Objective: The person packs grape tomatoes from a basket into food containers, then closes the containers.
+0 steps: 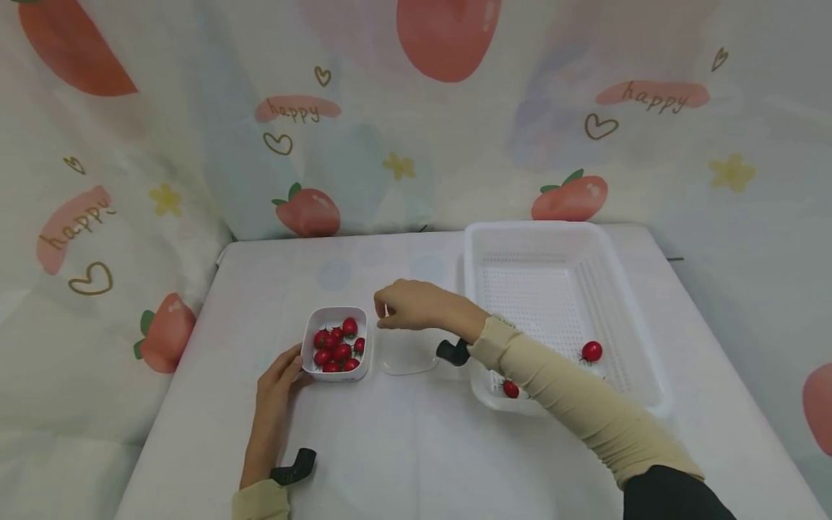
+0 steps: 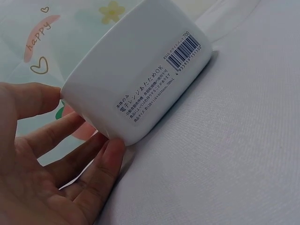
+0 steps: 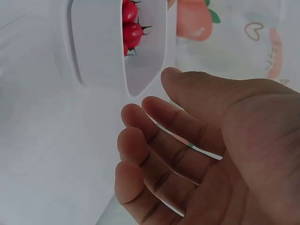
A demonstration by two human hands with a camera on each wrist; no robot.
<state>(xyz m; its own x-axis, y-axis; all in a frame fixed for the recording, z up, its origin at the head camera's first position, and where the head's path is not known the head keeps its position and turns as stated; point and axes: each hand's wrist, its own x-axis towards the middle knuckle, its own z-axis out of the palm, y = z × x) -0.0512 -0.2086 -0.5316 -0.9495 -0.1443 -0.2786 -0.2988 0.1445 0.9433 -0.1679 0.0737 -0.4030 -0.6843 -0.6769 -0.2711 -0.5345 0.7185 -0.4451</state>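
Note:
A small white container (image 1: 335,375) holds several red cherry tomatoes (image 1: 341,352) with green stems. My left hand (image 1: 279,375) touches its left side with extended fingers; in the left wrist view the fingertips (image 2: 112,152) rest against the wall, beside a printed barcode label. My right hand (image 1: 412,305) hovers just right of the container, fingers loosely bent and nothing between them. In the right wrist view the thumb (image 3: 197,89) stands apart from the other fingers. Partly beneath the right hand, a transparent lid (image 1: 408,361) lies on the table.
On the right stands a large white perforated basket (image 1: 633,318). One cherry tomato (image 1: 591,352) lies in its right part and another tomato (image 1: 510,389) near its front, beside my right sleeve (image 1: 572,404). A patterned cloth (image 1: 416,137) hangs behind the white-covered table (image 1: 416,462).

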